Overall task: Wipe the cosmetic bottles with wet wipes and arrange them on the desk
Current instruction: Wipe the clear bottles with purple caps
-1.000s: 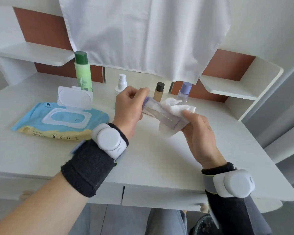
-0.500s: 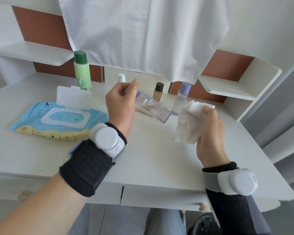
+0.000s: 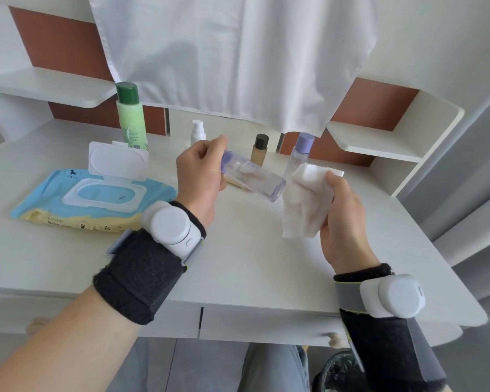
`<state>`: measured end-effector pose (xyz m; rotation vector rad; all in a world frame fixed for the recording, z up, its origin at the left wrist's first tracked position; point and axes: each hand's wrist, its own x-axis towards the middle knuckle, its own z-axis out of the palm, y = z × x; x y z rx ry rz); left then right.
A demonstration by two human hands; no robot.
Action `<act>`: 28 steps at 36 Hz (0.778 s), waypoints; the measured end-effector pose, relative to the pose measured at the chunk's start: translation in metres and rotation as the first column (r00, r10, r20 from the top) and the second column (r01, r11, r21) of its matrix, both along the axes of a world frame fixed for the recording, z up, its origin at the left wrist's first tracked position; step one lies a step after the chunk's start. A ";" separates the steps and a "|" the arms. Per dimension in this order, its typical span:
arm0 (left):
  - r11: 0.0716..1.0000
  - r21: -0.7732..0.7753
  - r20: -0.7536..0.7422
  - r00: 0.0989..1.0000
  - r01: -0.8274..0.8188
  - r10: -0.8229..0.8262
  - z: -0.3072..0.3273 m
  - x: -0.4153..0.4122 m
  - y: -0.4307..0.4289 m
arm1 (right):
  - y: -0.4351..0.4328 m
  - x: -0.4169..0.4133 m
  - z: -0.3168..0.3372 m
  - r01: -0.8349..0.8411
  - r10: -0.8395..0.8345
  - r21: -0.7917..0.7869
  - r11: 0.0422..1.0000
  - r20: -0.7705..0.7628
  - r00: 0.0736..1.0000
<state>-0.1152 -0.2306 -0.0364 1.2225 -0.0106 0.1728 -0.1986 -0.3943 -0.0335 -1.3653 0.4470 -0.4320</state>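
Left hand (image 3: 201, 171) pinches clear bottle (image 3: 255, 182), cap half hidden; right hand (image 3: 343, 216) clutches wipe (image 3: 303, 205), fingertips hidden

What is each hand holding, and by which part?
The left hand grips the clear bottle at its purple cap end; the right hand pinches the wet wipe along its right edge.

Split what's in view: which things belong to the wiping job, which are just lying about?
Job: left hand gripping clear bottle; right hand holding wipe; open wipes pack; green bottle, white pump bottle, tan bottle, standing purple-capped bottle; desk.
Lying about: hanging white cloth; left shelf; right shelf; bin under the desk.
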 end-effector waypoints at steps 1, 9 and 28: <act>1.000 -0.006 -0.023 1.000 0.019 -0.019 0.000 0.001 0.001 | 0.000 0.000 0.000 -0.005 0.005 -0.002 1.000 0.002 1.000; 0.982 -0.138 -0.159 0.975 0.131 -0.152 -0.001 0.003 0.003 | 0.000 -0.001 -0.001 -0.055 0.054 0.022 0.998 0.033 0.998; 0.824 0.395 0.536 0.830 -0.407 0.153 -0.016 0.005 -0.003 | -0.008 0.001 -0.001 -0.222 0.195 0.277 0.935 0.121 0.973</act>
